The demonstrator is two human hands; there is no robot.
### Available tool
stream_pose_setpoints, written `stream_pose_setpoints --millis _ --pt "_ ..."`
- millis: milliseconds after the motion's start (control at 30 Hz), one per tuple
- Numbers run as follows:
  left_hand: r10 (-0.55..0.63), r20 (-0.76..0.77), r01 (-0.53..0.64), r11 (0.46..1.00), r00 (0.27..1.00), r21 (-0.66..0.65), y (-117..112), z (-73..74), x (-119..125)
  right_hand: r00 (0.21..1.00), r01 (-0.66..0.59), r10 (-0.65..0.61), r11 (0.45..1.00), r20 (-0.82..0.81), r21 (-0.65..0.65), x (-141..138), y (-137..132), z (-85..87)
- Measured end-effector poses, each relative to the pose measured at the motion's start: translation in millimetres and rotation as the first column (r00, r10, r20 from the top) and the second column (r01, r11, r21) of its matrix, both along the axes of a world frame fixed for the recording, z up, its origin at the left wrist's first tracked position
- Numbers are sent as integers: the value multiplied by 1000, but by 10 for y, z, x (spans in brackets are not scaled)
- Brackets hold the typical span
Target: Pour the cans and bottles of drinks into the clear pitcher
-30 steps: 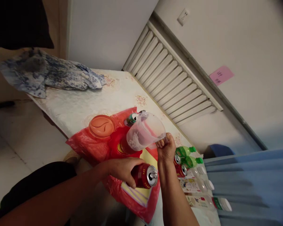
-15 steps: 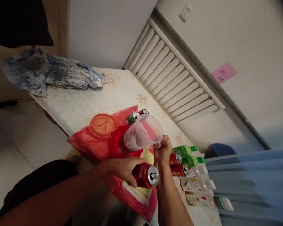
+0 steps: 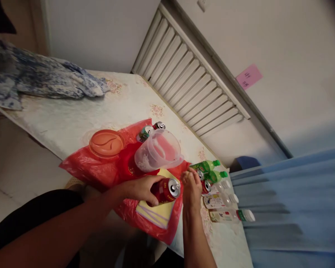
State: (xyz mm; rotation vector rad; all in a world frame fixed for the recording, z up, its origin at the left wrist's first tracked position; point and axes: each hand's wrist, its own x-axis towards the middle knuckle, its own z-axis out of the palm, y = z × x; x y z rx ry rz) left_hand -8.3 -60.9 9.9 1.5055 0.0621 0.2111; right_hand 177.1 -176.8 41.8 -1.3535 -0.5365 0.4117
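My left hand [image 3: 142,189] is wrapped round a red drink can [image 3: 163,191], tilted with its opened top facing right. A clear plastic pitcher [image 3: 159,150] stands beyond it, with some foam or liquid inside low down; its handle points toward my right hand. My right hand [image 3: 192,182] is just off that handle, fingers loosely bent and holding nothing I can see. Beneath the can lies a folded yellow cloth [image 3: 155,214] on a red plastic bag [image 3: 83,165]. An orange lid [image 3: 107,143] rests left of the pitcher.
Behind the pitcher are a green can [image 3: 144,133] and a dark red can [image 3: 159,125]. Green bottles [image 3: 209,165], red cans [image 3: 206,187] and clear bottles [image 3: 223,215] line the table's right side. A blue-white cloth [image 3: 58,80] lies far left; a radiator [image 3: 187,70] stands behind.
My right hand has let go of the pitcher's handle and drawn back toward the right. My left hand still holds the red can. The view has shifted a little.
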Motion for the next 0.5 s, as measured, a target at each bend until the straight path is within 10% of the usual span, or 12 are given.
stream_pose_setpoints --millis 267,500 --pt "14 36 -11 997 999 -82 -60 -131 228 934 -355 356 925 -18 -138 -393 -599 -250" --pt "-72 54 77 994 996 -83 -189 -174 401 960 -132 217 910 178 -394 -497 -624 -98"
